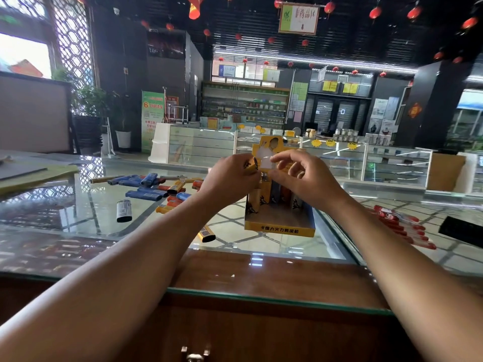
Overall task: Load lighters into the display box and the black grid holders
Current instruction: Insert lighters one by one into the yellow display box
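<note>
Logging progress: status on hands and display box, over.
Left hand grips yellow lighter. Right hand above display box, grip unclear. Box partly loaded. Loose lighters lie left.

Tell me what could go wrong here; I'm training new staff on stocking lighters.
The left hand holds a lighter above a part-filled box. Pushing it in could topple the standing lighters or slide the box on the glass. A stray lighter lies right by the left forearm, so a sweep might knock it away.
</note>
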Demonstrator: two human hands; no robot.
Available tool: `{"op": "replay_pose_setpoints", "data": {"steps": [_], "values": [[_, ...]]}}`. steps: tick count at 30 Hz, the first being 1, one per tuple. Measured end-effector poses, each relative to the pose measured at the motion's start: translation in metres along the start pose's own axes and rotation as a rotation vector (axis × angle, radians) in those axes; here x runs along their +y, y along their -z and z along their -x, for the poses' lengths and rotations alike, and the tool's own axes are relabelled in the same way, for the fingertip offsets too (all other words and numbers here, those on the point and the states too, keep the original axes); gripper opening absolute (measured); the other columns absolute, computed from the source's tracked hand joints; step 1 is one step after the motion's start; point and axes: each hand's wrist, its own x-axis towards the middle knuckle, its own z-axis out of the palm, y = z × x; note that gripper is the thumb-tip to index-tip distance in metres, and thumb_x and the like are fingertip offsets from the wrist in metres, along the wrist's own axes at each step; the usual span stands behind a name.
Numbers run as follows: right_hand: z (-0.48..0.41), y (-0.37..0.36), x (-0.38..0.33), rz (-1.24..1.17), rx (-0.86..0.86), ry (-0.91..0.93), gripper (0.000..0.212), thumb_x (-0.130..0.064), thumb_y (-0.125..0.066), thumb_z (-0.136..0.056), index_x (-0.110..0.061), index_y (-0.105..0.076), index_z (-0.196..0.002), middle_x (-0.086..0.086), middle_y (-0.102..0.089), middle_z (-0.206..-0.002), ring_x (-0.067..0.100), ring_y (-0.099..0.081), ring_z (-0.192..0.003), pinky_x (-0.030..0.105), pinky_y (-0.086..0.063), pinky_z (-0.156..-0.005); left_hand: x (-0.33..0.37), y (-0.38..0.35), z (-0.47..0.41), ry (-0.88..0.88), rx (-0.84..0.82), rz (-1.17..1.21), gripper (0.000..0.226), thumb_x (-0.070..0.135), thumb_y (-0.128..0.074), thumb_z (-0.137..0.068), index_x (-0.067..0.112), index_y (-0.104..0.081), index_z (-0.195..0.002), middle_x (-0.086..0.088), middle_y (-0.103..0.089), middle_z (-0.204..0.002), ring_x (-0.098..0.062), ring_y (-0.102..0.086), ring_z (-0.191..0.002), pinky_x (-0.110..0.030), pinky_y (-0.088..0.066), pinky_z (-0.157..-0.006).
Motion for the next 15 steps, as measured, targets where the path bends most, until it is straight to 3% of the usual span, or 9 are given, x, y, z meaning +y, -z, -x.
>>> {"op": "replay_pose_setpoints", "data": {"steps": [4, 8, 15], "values": [[0.001, -0.012, -0.005, -0.044, -0.013, 0.04, 0.037, -0.044, -0.075, -0.089, -0.033, -0.067, -0.123, -0.009, -0.067, -0.101, 0.007, -0.058, -0.071, 0.015, -0.048, -0.063, 0.002, 0.004, -0.001, -0.091, -0.018, -0.135, 0.012, 0.033, -0.071, -0.089, 0.026, -0.061, -0.087, 0.008, -0.066, -0.074, -0.013, -0.062, -0.066, -0.031, -0.053, -0.058], [0.001, -0.017, -0.008, -0.063, 0.0, 0.062, 0.039, -0.042, -0.077, -0.088, -0.032, -0.067, -0.124, -0.011, -0.068, -0.1, 0.01, -0.061, -0.073, 0.017, -0.05, -0.063, 0.004, 0.003, -0.002, -0.164, -0.016, -0.221, 0.019, 0.028, -0.07, -0.09, 0.025, -0.066, -0.109, 0.01, -0.069, -0.085, -0.01, -0.063, -0.069, -0.03, -0.056, -0.06], [-0.001, -0.014, -0.008, -0.06, 0.021, 0.073, 0.026, -0.036, -0.074, -0.093, -0.029, -0.069, -0.117, -0.016, -0.068, -0.093, 0.009, -0.062, -0.075, 0.017, -0.049, -0.063, 0.008, 0.004, -0.002, -0.171, -0.003, -0.235, 0.012, 0.03, -0.068, -0.092, 0.025, -0.065, -0.102, 0.012, -0.062, -0.076, -0.008, -0.06, -0.065, -0.026, -0.048, -0.055]]}}
